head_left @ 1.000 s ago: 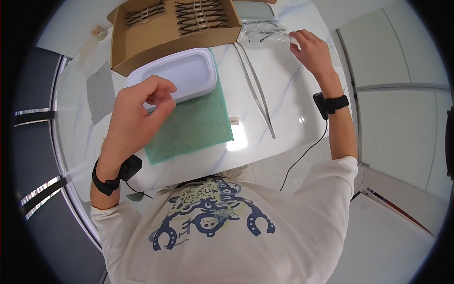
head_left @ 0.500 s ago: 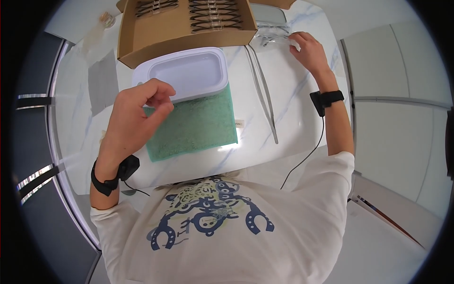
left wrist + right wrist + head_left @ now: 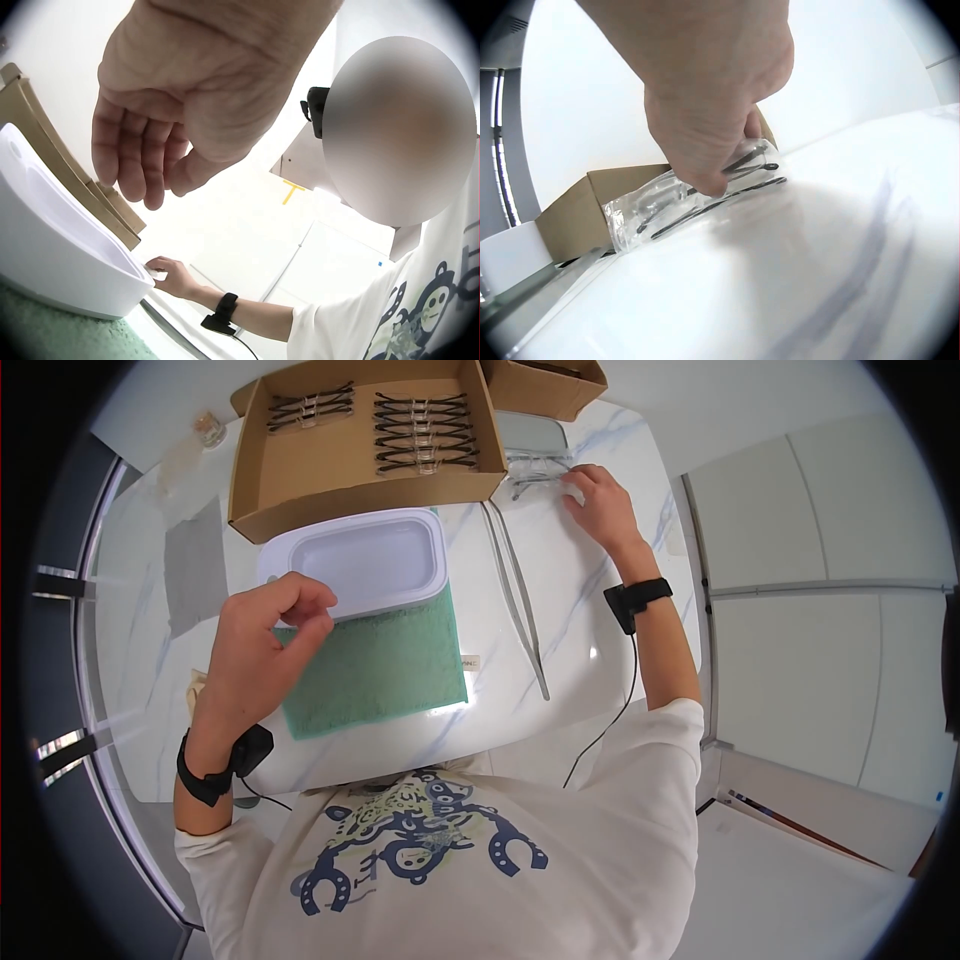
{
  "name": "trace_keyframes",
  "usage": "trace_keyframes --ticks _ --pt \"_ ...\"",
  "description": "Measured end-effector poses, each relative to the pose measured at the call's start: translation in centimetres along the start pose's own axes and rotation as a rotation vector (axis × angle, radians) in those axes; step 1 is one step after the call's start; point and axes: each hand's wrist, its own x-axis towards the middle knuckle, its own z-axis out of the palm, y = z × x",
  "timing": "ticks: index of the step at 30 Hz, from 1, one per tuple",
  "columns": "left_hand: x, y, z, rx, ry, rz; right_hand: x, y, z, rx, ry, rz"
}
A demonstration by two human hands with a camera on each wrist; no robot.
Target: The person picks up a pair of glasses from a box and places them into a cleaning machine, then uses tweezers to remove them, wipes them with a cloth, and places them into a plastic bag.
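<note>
My right hand (image 3: 603, 510) is at the back right of the table, thumb and fingers gripping the end of a clear plastic bag (image 3: 641, 204) that has dark, thin-armed items in it. The right wrist view shows the thumb pressed on the bag (image 3: 530, 472). My left hand (image 3: 262, 645) hovers over the near left edge of a white oval tub (image 3: 370, 560), fingers loosely curled with nothing between them. In the left wrist view the left hand (image 3: 184, 97) hangs above the tub (image 3: 67, 232), apart from it.
A cardboard box (image 3: 330, 495) with several dark-armed items stands behind the tub. The tub sits on a green mat (image 3: 385, 670). Long tweezers (image 3: 518, 600) lie right of it, a grey cloth (image 3: 196, 570) left, a small jar (image 3: 209, 429) back left, and another box (image 3: 550, 390) back right.
The head view has shifted, so the whole scene sits differently in the frame. My right hand stays at the clear bag, and the left hand keeps its loose curl beside the tub.
</note>
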Motion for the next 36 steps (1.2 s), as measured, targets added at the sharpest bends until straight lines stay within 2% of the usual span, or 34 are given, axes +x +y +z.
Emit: trace_keyframes --ticks 7,10,12,19,22,24,31,36 --pt "0.1 -0.2 0.0 -0.012 -0.005 0.002 -0.3 -0.2 -0.2 -0.005 -0.066 0.050" --pt "0.0 -0.3 0.2 -0.024 -0.009 -0.014 -0.5 -0.2 -0.2 -0.042 -0.031 0.005" --pt "0.0 -0.3 0.4 -0.031 -0.009 -0.017 -0.6 -0.2 -0.3 -0.052 -0.091 0.017" --pt "-0.1 0.0 0.4 -0.019 -0.029 -0.035 -0.9 -0.1 -0.3 -0.014 -0.076 0.033" --pt "-0.3 -0.3 0.4 -0.022 -0.030 -0.025 -1.4 0.5 -0.5 0.018 -0.098 0.085" --pt "-0.3 -0.5 0.3 -0.025 -0.029 -0.025 -1.6 0.8 -0.9 0.067 -0.153 0.177" --pt "-0.2 -0.8 0.7 -0.029 -0.043 -0.009 -1.3 1.1 -1.7 0.038 -0.329 0.168" --pt "-0.3 -0.5 0.5 0.004 -0.057 -0.025 -0.3 1.6 -0.7 0.288 -0.321 0.207"
